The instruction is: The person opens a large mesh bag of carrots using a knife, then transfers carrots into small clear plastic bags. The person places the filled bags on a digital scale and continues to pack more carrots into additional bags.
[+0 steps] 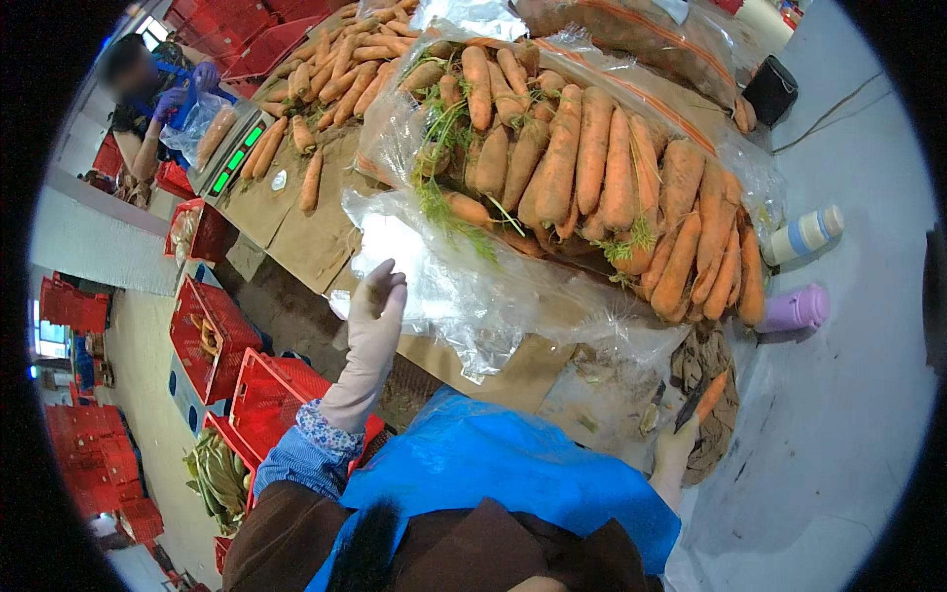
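My left hand (377, 303) is gloved and raised over the near edge of the table, beside a crumpled clear plastic bag (459, 288); nothing shows between its partly curled fingers. At the lower right, my right hand (675, 448), also gloved, is closed around a dark object that looks like a knife (689, 408). Next to it an orange carrot (712, 396) lies against crumpled brown paper (714, 436); whether the hand also touches the carrot is unclear. A large open plastic sack (392, 140) of carrots (592, 155), some with green tops, fills the table's middle.
More carrots (355, 66) are heaped at the back left, near a digital scale (233, 155). A co-worker in purple gloves (172, 100) holds a bag behind it. Red crates (214, 340) stand left of the table. A white bottle (806, 235) and purple flask (795, 308) are by the wall.
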### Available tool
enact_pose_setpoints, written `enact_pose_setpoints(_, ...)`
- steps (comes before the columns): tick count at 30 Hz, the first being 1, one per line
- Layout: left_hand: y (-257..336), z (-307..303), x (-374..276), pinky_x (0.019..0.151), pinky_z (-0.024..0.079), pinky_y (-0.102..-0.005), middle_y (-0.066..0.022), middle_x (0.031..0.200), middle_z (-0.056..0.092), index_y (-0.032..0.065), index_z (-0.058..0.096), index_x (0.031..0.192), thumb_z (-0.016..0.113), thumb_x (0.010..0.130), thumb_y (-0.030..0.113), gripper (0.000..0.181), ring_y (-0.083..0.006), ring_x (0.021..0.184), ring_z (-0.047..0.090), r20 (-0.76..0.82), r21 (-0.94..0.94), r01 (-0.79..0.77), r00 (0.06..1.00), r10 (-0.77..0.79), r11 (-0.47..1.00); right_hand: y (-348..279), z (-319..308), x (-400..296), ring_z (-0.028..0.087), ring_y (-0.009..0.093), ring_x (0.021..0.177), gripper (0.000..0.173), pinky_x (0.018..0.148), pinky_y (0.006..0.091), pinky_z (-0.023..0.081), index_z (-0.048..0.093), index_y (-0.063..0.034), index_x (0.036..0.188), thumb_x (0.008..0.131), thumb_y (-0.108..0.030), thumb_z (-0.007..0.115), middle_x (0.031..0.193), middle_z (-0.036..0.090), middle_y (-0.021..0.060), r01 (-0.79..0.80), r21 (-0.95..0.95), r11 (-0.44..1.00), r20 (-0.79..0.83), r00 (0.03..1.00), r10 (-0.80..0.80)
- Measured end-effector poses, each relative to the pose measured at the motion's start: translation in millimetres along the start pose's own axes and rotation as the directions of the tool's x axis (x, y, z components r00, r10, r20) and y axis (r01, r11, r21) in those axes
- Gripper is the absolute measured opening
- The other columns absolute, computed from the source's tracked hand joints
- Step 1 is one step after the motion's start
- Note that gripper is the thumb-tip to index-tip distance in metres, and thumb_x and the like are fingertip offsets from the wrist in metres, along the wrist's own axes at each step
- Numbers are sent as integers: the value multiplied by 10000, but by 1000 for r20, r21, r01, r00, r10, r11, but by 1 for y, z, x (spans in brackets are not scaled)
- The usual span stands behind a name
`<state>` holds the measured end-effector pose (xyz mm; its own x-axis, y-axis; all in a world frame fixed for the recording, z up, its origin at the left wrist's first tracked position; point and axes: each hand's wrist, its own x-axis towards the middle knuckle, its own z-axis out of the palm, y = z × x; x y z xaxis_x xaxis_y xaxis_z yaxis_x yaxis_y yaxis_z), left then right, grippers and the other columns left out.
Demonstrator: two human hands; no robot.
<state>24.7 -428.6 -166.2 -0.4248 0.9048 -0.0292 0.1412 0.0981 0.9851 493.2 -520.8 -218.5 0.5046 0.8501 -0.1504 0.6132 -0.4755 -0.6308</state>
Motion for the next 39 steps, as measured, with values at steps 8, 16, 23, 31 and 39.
enact_pose_setpoints(8,-26,19,-11,1189,207,-496,-311,1521,280,-64,174,1514,750,786,462,1067,-476,1417,255,452,829,-374,886,-103,416,-15,20,17,628,378,979,327,880,420,481,561,31,1166,858,-53,628,1049,657,217,-22,0,1000,4,1000,22)
enact_pose_setpoints(16,-119,-33,36,1168,219,-507,-335,1469,324,-99,203,1488,719,789,444,1024,-477,1391,282,-22,814,-88,983,181,575,-124,10,-11,643,345,993,381,877,411,502,588,0,1207,853,-117,672,1086,661,222,159,157,975,608,762,-222)
enact_pose_setpoints(23,-93,-29,71,1034,395,-457,-294,1239,505,-53,220,1458,799,723,343,1016,-448,1192,481,-102,809,84,995,-1,582,-251,133,-38,545,459,1169,559,1013,482,432,484,-13,1366,886,-236,664,1259,565,300,824,170,541,690,292,-662)
enact_pose_setpoints(31,-91,-52,90,1011,461,-400,-256,1223,630,55,473,1417,673,836,220,636,-386,1157,602,61,535,232,948,-311,812,-273,230,-22,596,398,1037,412,905,468,480,583,-23,1234,861,-180,663,1126,623,248,835,-30,549,660,429,-617)
enact_pose_setpoints(39,-29,-164,170,941,514,-360,-157,1206,676,158,631,1298,610,856,123,445,-262,1115,650,6,546,317,924,-382,775,-286,208,-3,664,297,830,252,715,406,510,680,-26,1109,906,-172,642,944,698,190,686,175,707,620,481,-620)
